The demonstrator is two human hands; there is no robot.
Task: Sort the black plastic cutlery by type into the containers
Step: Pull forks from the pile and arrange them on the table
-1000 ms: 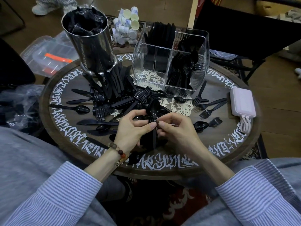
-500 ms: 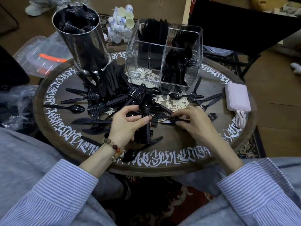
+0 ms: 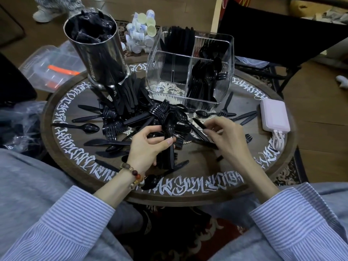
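A heap of black plastic forks, spoons and knives [image 3: 131,113] covers the middle and left of the round table [image 3: 207,166]. My left hand [image 3: 148,146] grips a stacked bundle of black spoons [image 3: 169,127], bowls pointing away from me. My right hand [image 3: 226,136] pinches one black piece of cutlery [image 3: 199,125] by its handle, lifted a little above the table; its head is hidden under the hand. The clear divided container [image 3: 190,72] stands at the back, with knives in a far compartment and spoons in the right one.
A tall shiny metal cylinder [image 3: 99,51] stuffed with black plastic stands at the back left. A pink power bank [image 3: 275,114] with its white cable lies at the right rim. Small white cups and a clear lidded box sit beyond the table. A black chair stands behind.
My right hand has drawn apart from the left, moved right and picked up a single piece from the table. The left hand keeps its spoon bundle.
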